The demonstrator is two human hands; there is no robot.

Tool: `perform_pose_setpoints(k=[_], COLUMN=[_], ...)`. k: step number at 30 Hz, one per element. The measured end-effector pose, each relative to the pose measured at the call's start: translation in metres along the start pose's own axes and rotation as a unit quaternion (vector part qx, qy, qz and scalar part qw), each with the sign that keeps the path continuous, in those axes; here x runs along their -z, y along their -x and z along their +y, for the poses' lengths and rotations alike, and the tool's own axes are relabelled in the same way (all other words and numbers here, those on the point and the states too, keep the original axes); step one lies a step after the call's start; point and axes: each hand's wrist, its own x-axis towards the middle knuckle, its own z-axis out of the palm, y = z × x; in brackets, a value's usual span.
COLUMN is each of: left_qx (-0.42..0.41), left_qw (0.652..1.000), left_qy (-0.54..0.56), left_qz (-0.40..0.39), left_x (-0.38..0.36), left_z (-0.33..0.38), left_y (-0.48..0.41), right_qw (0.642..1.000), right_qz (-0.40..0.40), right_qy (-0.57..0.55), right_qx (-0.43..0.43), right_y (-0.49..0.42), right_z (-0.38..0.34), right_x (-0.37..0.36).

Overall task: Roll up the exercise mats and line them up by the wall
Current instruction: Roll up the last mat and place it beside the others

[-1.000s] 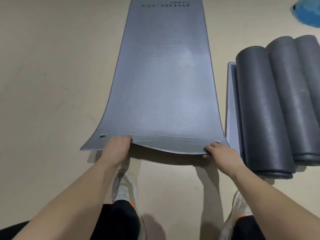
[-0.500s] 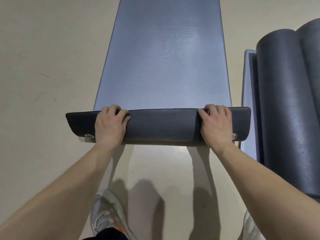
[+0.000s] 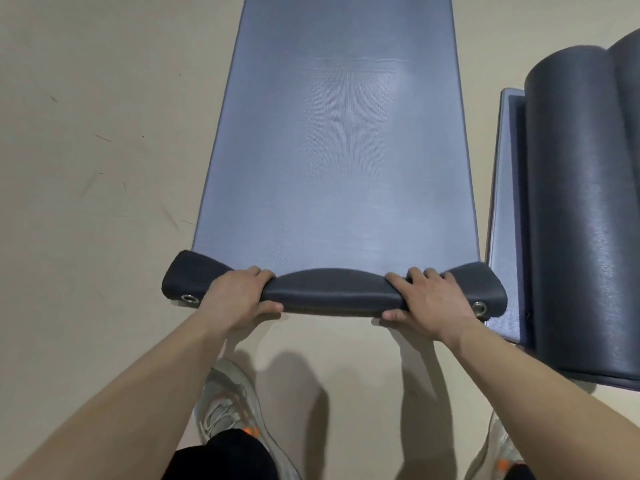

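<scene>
Two hands, the left hand and the right hand, grasp the near end of a blue-grey exercise mat laid lengthwise on a beige floor, seen from a head-worn camera looking down. That end is curled over into a short dark roll lying across the mat's width, bulging at its middle and flaring at both corners. Each hand wraps the roll with fingers over the top and thumb on the near side, the left toward the mat's left edge, the right toward its right edge. A metal eyelet shows at the roll's left corner and a second eyelet at its right corner, each just outside a hand. Beyond the roll the mat lies flat, running out of the top of the frame. Just right of the mat, a dark rolled mat lies against a second rolled mat, both on another flat mat. Nearer than the mat stand a pale left sneaker and right sneaker.
</scene>
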Motion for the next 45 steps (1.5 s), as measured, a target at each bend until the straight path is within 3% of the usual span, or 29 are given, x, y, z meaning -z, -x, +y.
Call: perform_pose_setpoints(k=[4,10,14,16,18,20,21,24,28,30,33,37,40,43,45], left_qx=[0.021,0.054,0.1,0.129,0.143,0.087,0.048,-0.023,-0.088,-0.095,-0.075,-0.058,-0.043,-0.039,-0.042], left_qw=[0.998,0.988,0.99,0.99,0.984,0.965,0.966,0.997,0.994,0.992,0.997,0.989,0.988,0.995,0.997], left_qy=[0.033,0.103,0.027,-0.033,-0.036,0.01,0.029,-0.003,0.051,0.084,0.014,-0.108,-0.103,-0.078,-0.057], left_qz=[-0.046,-0.098,-0.096,-0.051,0.099,0.248,0.252,0.08,0.048,0.016,-0.001,0.082,0.107,0.051,-0.012], left_x=[0.013,0.022,0.037,0.038,0.027,0.005,-0.006,-0.018,0.003,0.017,0.027,0.011,0.019,0.039,0.04], left_z=[-0.002,-0.016,-0.017,-0.006,0.013,0.036,0.043,0.04,0.013,0.01,0.017,0.024,0.028,0.038,0.046], left_y=[0.019,-0.012,-0.046,-0.057,-0.055,-0.04,-0.032,-0.027,-0.053,-0.065,-0.067,-0.048,-0.062,-0.058,-0.044], right_qw=[0.995,0.984,0.988,0.991,0.992,0.993,0.993,0.986,0.973,0.986,0.992,0.997,0.997,0.995,0.996], right_qz=[-0.039,-0.085,0.041,0.082,0.08,0.063,0.056,0.114,0.215,0.163,0.119,0.069,0.026,-0.037,-0.025], right_qy=[-0.09,-0.154,-0.133,-0.093,-0.091,-0.099,-0.1,-0.118,-0.074,-0.017,-0.01,-0.029,-0.062,-0.091,-0.082], right_qx=[0.019,-0.028,-0.066,-0.054,-0.042,-0.035,-0.031,-0.029,-0.04,-0.035,-0.039,-0.033,-0.024,-0.021,-0.021], right_y=[0.009,-0.013,-0.021,-0.022,-0.029,-0.048,-0.058,-0.073,-0.049,-0.042,-0.058,-0.077,-0.086,-0.072,-0.046], right_z=[0.013,0.019,-0.003,-0.013,-0.008,0.004,0.008,0.002,-0.026,-0.03,-0.023,-0.012,-0.005,-0.002,-0.01], right_x=[0.009,0.028,0.032,0.026,0.024,0.026,0.029,0.028,0.006,-0.003,0.006,0.028,0.045,0.056,0.044])
